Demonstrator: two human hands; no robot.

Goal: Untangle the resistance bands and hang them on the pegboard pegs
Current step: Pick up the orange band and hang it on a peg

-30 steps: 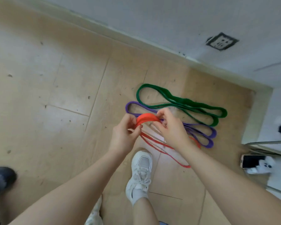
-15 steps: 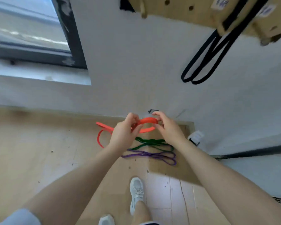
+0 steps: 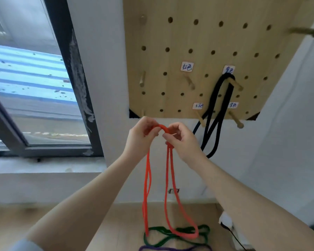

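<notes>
While both hands are raised just below the lower edge of the pale wooden pegboard [image 3: 170, 37], the left hand [image 3: 140, 136] and the right hand [image 3: 182, 140] each pinch the top of the orange-red rubber resistance band [image 3: 169, 178], fingers curled round it, with a short arch of band between them. Below the hands the band hangs in long doubled loops, its lowest bend seen in front of the dark green resistance band [image 3: 170, 232] lying on the wooden floor [image 3: 62, 223]; a purple resistance band [image 3: 170, 248] lies just beside the green one at the bottom edge. A black resistance band [image 3: 216, 109] hangs from a wooden peg [image 3: 236, 85] on the board's right side. Left of it, under a small handwritten label [image 3: 186, 66], stands a bare wooden peg [image 3: 189, 82]. A dark-framed window [image 3: 65, 69] fills the left.
</notes>
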